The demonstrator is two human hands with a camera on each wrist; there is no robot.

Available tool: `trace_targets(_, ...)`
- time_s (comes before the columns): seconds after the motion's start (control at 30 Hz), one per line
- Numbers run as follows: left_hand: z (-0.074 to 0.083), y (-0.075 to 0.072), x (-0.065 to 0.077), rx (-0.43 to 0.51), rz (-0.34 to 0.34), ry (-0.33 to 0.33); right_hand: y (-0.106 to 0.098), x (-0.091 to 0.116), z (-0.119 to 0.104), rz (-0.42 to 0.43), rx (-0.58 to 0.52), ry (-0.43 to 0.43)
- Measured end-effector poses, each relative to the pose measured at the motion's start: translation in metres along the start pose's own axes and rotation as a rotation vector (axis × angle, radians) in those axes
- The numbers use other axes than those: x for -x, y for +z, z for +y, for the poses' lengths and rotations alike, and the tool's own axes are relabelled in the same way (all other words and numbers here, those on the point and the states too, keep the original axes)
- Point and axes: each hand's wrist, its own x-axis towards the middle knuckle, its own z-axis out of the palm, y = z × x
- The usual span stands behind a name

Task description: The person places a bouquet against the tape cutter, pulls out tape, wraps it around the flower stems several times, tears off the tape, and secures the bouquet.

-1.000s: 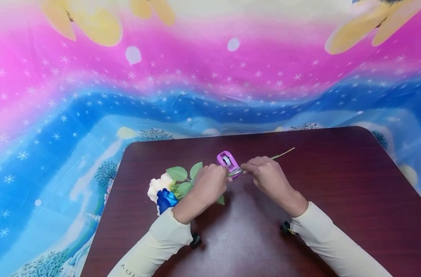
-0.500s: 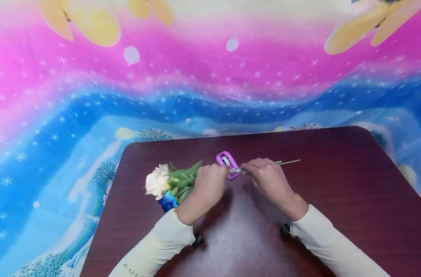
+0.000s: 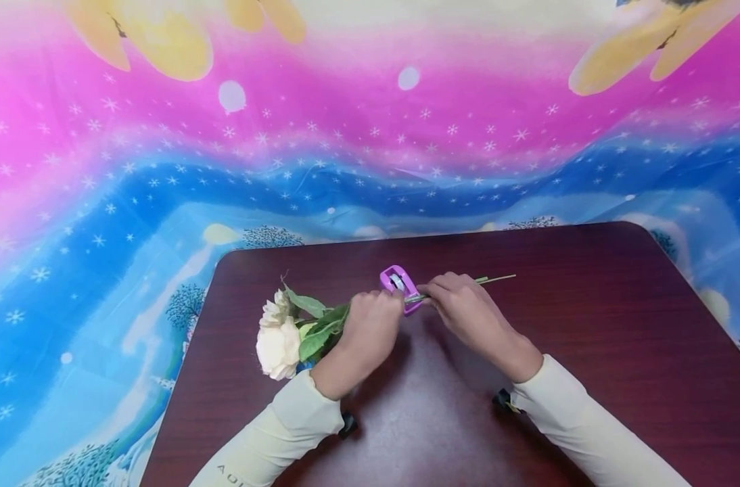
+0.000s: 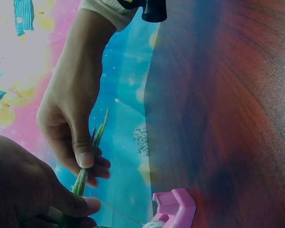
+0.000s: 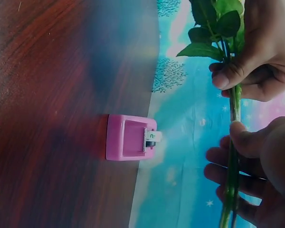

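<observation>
My left hand (image 3: 373, 328) grips a bunch of artificial flower stems just below the leaves (image 5: 211, 28). The cream rose heads (image 3: 279, 345) stick out to its left in the head view, and only a sliver of the blue rose (image 3: 305, 366) shows beside the wrist. Close by, my right hand (image 3: 476, 318) pinches the same green stems (image 5: 232, 175) between thumb and fingers, their thin ends poking out to the right. A shiny band of clear tape (image 5: 234, 111) seems to lie round the stems between the hands. Just behind stands a pink tape dispenser (image 5: 128, 137), touched by neither hand.
The dark wooden table (image 3: 589, 325) has rounded far corners. A colourful printed cloth (image 3: 370, 135) hangs behind it. Black wrist mounts (image 3: 348, 424) sit under both sleeves.
The bunch has turned about its stems: the cream roses swing to the front and the blue rose slips mostly out of sight. Both hands keep nearly the same place; the dispenser stays put.
</observation>
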Motion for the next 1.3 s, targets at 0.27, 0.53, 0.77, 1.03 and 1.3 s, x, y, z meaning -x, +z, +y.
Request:
trace_targets(0.27, -0.003, -0.002, -0.001, 0.161, -0.119, -0.025, 0.004, -0.001, 0.001, -0.010, 0.032, 0.001)
trace_targets(0.53, -0.011, -0.006, -0.009, 0.492, -0.397, -0.130, 0.011, 0.001, 0.004, 0.094, 0.044, -0.051)
trace_targets(0.77, -0.012, 0.000, -0.009, 0.455, -0.344, -0.138, 0.013, 0.001, 0.003, 0.080, 0.001, -0.051)
trace_targets(1.03, -0.012, 0.005, -0.006, 0.403, -0.290, -0.131, 0.014, 0.001, 0.004, -0.003, -0.011, -0.046)
trace_targets(1.3, -0.008, 0.007, -0.005, 0.380, -0.257, -0.114, 0.011, -0.001, 0.004, -0.109, 0.008, -0.009)
